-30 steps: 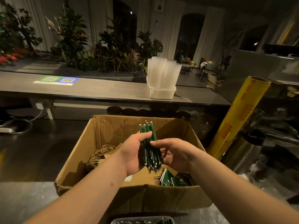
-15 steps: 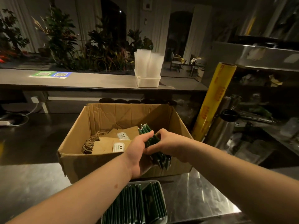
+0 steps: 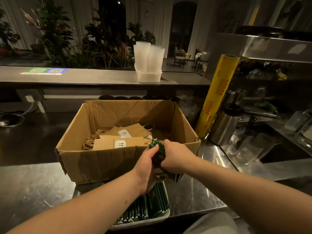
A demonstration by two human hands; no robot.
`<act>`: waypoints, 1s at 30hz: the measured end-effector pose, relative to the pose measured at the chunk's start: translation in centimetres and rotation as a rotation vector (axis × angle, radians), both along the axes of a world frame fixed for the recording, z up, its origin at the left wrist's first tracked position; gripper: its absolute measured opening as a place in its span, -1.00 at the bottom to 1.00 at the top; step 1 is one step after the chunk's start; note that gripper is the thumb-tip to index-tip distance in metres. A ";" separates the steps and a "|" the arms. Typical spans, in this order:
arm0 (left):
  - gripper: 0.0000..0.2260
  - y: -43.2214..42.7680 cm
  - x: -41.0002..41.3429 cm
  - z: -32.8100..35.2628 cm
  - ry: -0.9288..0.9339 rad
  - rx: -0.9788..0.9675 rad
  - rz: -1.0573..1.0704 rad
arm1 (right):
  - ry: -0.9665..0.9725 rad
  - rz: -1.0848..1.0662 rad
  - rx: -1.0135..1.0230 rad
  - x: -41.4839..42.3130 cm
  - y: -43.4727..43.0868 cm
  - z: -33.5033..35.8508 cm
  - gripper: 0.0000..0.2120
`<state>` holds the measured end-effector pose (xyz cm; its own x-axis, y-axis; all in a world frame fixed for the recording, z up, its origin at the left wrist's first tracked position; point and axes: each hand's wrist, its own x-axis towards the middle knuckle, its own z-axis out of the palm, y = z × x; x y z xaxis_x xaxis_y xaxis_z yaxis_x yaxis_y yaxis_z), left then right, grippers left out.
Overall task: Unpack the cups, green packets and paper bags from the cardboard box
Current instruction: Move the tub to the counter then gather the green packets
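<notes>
**As both of my grips clamp it, a bundle of green packets [image 3: 158, 150] sits at the cardboard box's [image 3: 108, 163] near wall**

While my left grip [image 3: 147, 164] curls round the bundle from the left, my right grip [image 3: 175, 157] closes on it from the right, so the packets are pinched between the two. The bundle stands roughly upright, edges up. Its top shows above my fingers and its lower end pokes out below my right wrist. It is just outside the box, in front of the near wall at its right end, and above the steel surface [image 3: 33, 186].

Directly below my left wrist, a pale tray [image 3: 145, 222] sits on the surface against the box, with more green packets [image 3: 152, 204] standing in it in rows.

Inside the box, brown paper bags [image 3: 128, 141] with white labels lie flat, their twisted handles towards the left wall.

On the far surface, stacks of clear cups [image 3: 148, 56] stand upright in a white tub [image 3: 148, 77]. To the right of the box, a yellow roll [image 3: 217, 95] leans beside a metal flask [image 3: 223, 129].
</notes>
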<state>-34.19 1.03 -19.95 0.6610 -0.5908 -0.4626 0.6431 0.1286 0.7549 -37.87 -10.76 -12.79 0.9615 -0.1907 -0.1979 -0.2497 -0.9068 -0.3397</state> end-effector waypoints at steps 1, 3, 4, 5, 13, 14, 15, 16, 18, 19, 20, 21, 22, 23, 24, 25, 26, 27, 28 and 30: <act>-0.61 0.3 0.3 -0.7 -0.056 0.059 -0.006 | 0.010 -0.014 0.014 -0.1 -0.6 -0.2 -0.45; -0.71 1.2 0.5 -2.4 -0.104 0.213 0.046 | 0.053 -0.032 0.026 -0.6 -1.8 -0.3 -0.42; -0.76 1.6 0.7 -3.4 -0.138 0.333 0.058 | 0.083 -0.032 0.021 -0.8 -2.4 -0.4 -0.40; -0.75 1.9 1.0 -4.7 -0.240 0.471 -0.015 | 0.115 -0.034 0.016 -1.0 -3.0 -0.7 -0.41; -0.39 0.7 2.6 -6.7 -1.479 0.941 -1.313 | 0.219 -0.063 0.037 -1.4 -4.0 -3.8 -0.50; -0.37 0.4 2.6 -6.7 -1.513 0.941 -1.346 | 0.231 -0.066 0.042 -1.2 -4.1 -4.1 -0.50; -0.35 0.4 2.4 -6.7 -1.515 0.958 -1.380 | 0.239 -0.069 0.046 -1.2 -4.1 -4.4 -0.50; -0.34 0.6 2.5 -6.7 -1.537 0.973 -1.406 | 0.248 -0.071 0.050 -1.0 -4.1 -4.6 -0.50; -0.35 0.8 2.7 -6.7 -1.561 1.011 -1.457 | 0.275 -0.071 0.053 -0.8 -4.1 -4.8 -0.50; -0.35 1.0 2.9 -6.9 -1.566 1.027 -1.473 | 0.293 -0.072 0.060 -0.7 -4.0 -5.1 -0.50; -0.35 1.1 3.1 -7.1 -1.604 1.031 -1.461 | 0.307 -0.075 0.067 -0.6 -3.9 -5.2 -0.50; -0.36 1.5 3.3 -7.6 -1.643 1.034 -1.446 | 0.321 -0.082 0.081 -0.6 -3.7 -5.5 -0.50; -0.37 1.8 3.5 -7.8 -1.674 1.022 -1.428 | 0.329 -0.092 0.096 -0.5 -3.5 -5.7 -0.50; -0.39 2.2 3.5 -7.8 -1.677 1.005 -1.412 | 0.333 -0.105 0.116 -0.5 -3.4 -5.9 -0.50; -0.42 2.6 3.5 -7.9 -1.676 0.988 -1.393 | 0.333 -0.121 0.134 -0.5 -3.2 -6.0 -0.51; -0.46 3.0 3.5 -7.9 -1.676 0.975 -1.366 | 0.328 -0.139 0.151 -0.4 -3.1 -6.2 -0.51; -0.50 3.5 3.5 -7.8 -1.673 0.973 -1.346 | 0.323 -0.157 0.174 -0.3 -2.9 -6.3 -0.52; -0.52 3.8 3.7 -7.8 -1.674 0.973 -1.335 | 0.321 -0.182 0.208 -0.1 -2.8 -6.3 -0.54; -0.54 4.2 3.8 -7.8 -1.660 0.983 -1.338 | 0.325 -0.220 0.267 -0.1 -2.7 -6.4 -0.57; -0.55 4.5 4.1 -8.0 -1.600 1.012 -1.361 | 0.356 -0.338 0.436 -0.1 -2.4 -6.5 -0.65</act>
<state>-30.06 5.52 -27.97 0.2297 -0.8423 -0.4875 -0.9474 -0.3083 0.0863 -38.01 -13.12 -19.25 0.7241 -0.3007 -0.6207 -0.6618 -0.5565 -0.5023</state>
